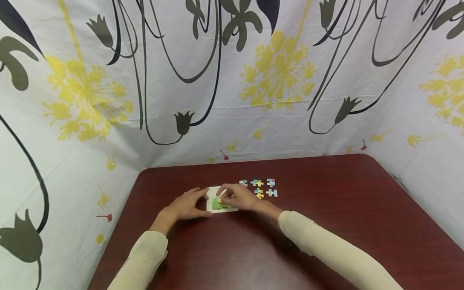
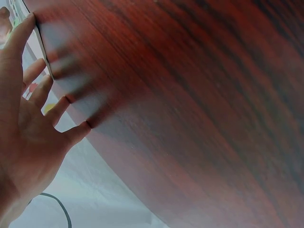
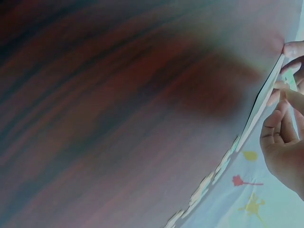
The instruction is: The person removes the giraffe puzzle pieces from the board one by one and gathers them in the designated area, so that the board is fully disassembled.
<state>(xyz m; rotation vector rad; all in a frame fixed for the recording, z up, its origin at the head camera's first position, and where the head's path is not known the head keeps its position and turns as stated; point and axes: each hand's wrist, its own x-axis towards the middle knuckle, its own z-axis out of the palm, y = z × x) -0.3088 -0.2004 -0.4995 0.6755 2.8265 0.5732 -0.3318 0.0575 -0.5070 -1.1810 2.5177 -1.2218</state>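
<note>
A small white-bordered puzzle board point(image 1: 211, 192) lies on the table, with green puzzle pieces point(image 1: 215, 204) inside its lower part. My left hand point(image 1: 186, 205) rests at its left side, thumb by the near corner and forefinger at the left edge. In the left wrist view, the fingers of that left hand point(image 2: 35, 137) are spread and fairly straight, tips at the board's edge. Over the board, my right hand point(image 1: 239, 197) pinches a small puzzle piece between thumb and fingertips, mostly hidden by them. The right wrist view shows the right hand's point(image 3: 285, 152) fingertips drawn together above the board point(image 3: 259, 110).
Right of the board, several loose puzzle pieces lie in two rows, among them a blue-and-yellow piece point(image 1: 257, 183) and a light blue piece point(image 1: 272, 193). The dark red wooden table point(image 1: 236, 260) meets a flower-patterned cloth point(image 1: 224, 141) at its back and sides.
</note>
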